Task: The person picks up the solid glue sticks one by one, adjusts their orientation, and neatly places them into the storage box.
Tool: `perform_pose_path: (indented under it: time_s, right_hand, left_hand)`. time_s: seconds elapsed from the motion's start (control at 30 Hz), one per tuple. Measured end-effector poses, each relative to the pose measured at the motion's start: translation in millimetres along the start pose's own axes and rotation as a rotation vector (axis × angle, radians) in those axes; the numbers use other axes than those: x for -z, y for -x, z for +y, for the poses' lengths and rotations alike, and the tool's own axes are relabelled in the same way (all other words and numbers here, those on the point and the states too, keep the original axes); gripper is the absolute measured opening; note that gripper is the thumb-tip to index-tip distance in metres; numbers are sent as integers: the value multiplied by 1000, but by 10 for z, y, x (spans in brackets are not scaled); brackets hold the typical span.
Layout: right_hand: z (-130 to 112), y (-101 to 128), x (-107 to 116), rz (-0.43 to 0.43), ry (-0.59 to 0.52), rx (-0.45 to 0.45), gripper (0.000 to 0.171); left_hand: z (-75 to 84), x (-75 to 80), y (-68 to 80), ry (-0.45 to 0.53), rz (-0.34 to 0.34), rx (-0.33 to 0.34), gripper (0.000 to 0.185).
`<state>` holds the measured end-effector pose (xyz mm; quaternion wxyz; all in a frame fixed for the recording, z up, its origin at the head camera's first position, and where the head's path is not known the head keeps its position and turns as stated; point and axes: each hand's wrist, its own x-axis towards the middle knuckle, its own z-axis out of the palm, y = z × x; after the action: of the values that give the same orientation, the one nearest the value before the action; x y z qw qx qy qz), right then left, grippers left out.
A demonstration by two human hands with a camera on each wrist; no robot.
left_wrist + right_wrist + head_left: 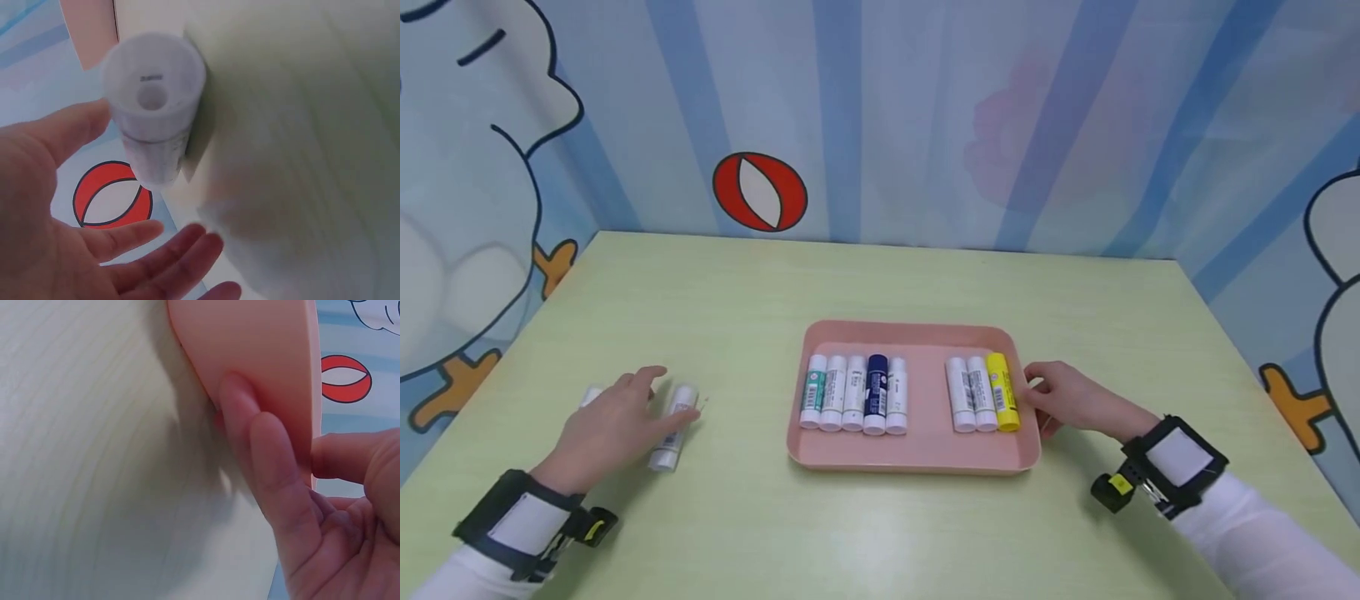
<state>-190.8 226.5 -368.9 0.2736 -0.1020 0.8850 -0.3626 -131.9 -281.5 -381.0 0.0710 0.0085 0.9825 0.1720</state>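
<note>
Left hand (612,429) hovers palm-down over the green table (880,283), fingers spread & relaxed, not gripping anything. Just beside its fingertips lies a white lip balm tube (673,427) on the table, left of the tray; can't tell if skin actually touches it. Left wrist view shows the same white lip balm tube (154,106) end-on w/ the open palm (56,206) next to it, fingers straight, a gap between them & the tube. A 2nd white tube (591,395) peeks out behind the hand, mostly hidden.

Right hand (1070,398) is at the right rim of the pink tray (917,454). Right wrist view: fingers (275,462) lie against the tray's outer wall (250,344) and thumb sits on the other side of the rim, so it pinches the edge.

In the tray: row of 5 tubes on the left, i.e. 1 w/ green label (813,391), 3 white, 1 navy (876,393); on the right, well apart from those, 2 white tubes & a yellow one (1002,392) nearest the right hand. All lie side by side, touching within each group.
</note>
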Motion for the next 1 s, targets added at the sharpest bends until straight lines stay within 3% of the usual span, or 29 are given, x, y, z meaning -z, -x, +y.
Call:
perform_pose_path:
  time_s: [0.37, 0.73, 0.83, 1.0]
  right_hand:
    - [12, -6, -13, -3, -16, 4, 25]
    - [33, -22, -3, 3, -24, 12, 23]
    - [40, -23, -3, 6, -23, 11, 23]
    - [48, -15, -2, 9, -34, -1, 23]
  left_hand:
    - [-3, -15, 6, 34, -140, 19, 71]
    - [40, -32, -27, 99, -169, 33, 57]
    - [79, -21, -69, 204, -177, 33, 56]
    - [288, 37, -176, 520, -212, 1, 57]
